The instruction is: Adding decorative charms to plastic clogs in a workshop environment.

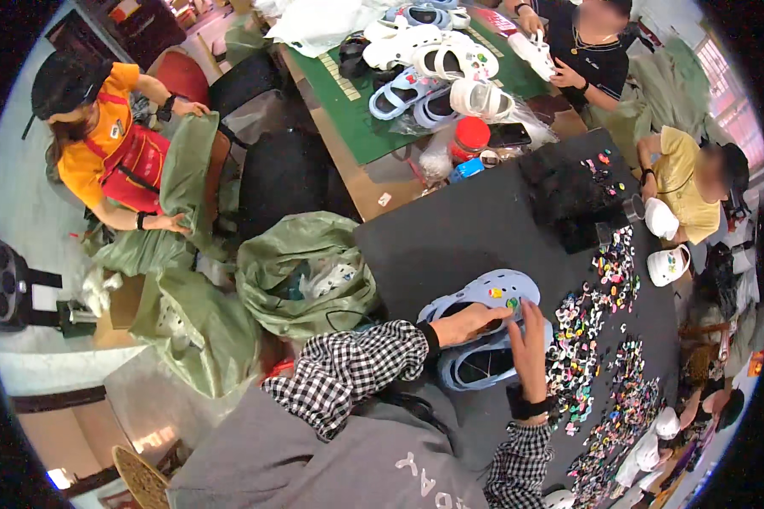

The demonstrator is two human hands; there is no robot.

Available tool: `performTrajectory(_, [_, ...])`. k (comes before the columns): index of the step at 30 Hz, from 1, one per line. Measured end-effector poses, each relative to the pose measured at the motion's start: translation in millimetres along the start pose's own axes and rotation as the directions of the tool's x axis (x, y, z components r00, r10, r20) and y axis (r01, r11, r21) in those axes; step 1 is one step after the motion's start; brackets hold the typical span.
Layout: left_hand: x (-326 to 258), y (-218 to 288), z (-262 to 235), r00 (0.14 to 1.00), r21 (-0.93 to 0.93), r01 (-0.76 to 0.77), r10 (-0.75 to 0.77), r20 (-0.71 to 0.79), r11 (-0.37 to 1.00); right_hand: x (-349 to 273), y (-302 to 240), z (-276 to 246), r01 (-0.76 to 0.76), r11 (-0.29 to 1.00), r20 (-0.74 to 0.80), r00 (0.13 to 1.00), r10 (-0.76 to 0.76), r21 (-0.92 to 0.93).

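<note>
Two light blue clogs lie side by side on the dark tabletop in front of me. The farther clog point(519, 285) carries a yellow charm point(495, 293) and a green charm point(512, 303) on its holed upper. My left hand point(467, 323) reaches across this clog's foot opening, its fingers closed at the rim of the upper beside the green charm. Close by, my right hand point(530, 349) has its fingers stretched out toward the same upper, over the edge of the nearer clog point(471, 370). Part of the nearer clog is hidden by my hands.
Many small colourful charms point(575, 356) spread along the table's right side. Green sacks point(306, 233) stand at left. Beyond, a green mat point(348, 127) bears piled clogs, near a red-lidded jar point(471, 136). A person in orange point(115, 119) handles a green sack; others work across the table.
</note>
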State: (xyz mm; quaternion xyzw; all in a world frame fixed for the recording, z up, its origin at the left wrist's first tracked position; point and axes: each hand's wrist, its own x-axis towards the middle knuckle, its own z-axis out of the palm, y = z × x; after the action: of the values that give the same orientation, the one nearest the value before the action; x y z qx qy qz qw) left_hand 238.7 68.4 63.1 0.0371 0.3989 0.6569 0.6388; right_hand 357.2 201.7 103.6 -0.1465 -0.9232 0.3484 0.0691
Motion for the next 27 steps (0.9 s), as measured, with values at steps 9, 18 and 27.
performTrajectory(9, [-123.5,-1.9,16.7,0.859,0.197,-0.483,0.505,-0.086,0.853,-5.2,16.3,27.9,0.025,0.978,-0.122,0.991,-0.051,-0.208])
performTrajectory(18, [-202.9,-136.8,-228.1,0.389,0.176,-0.135,0.216,-0.896,0.975,-1.4,16.0,23.8,0.048,0.981,-0.055,0.997,-0.059,-0.186])
performTrajectory(27, [-170.6,-216.1,-339.8,0.380,0.662,0.638,0.587,-0.715,0.394,-53.7,-154.9,-3.0,0.207,0.926,-0.155,0.952,-0.265,-0.316])
